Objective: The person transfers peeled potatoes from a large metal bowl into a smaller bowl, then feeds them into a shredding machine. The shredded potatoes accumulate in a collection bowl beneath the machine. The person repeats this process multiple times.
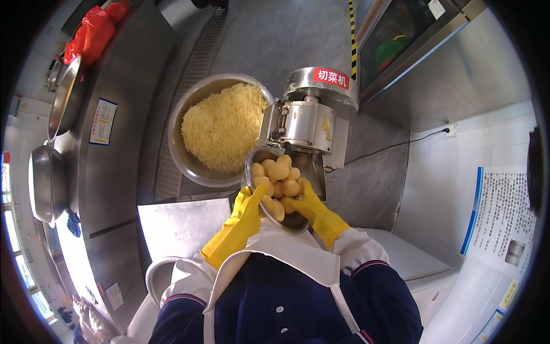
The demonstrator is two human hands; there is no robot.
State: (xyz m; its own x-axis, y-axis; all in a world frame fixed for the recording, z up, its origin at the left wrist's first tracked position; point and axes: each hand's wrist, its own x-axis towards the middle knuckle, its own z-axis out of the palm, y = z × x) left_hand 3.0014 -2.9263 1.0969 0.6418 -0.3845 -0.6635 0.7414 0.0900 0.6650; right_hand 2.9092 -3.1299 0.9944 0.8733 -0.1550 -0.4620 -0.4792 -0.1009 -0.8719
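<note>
A yellow rubber glove covers my left hand, which grips the near left rim of a steel bowl. Peeled potatoes are heaped in this bowl, which is held in front of my apron. My right hand, gloved the same way, cups potatoes at the bowl's right side, thumb and fingers spread around them. Just beyond the bowl stands a metal vegetable-cutting machine, with its open feed trough beside the bowl's right rim. Left of the machine, a large steel basin holds a mound of shredded potato.
A steel counter with metal bowls and a red plastic bag runs along the left. A power cord trails to a wall socket at right. A glass-fronted steel cabinet stands at upper right.
</note>
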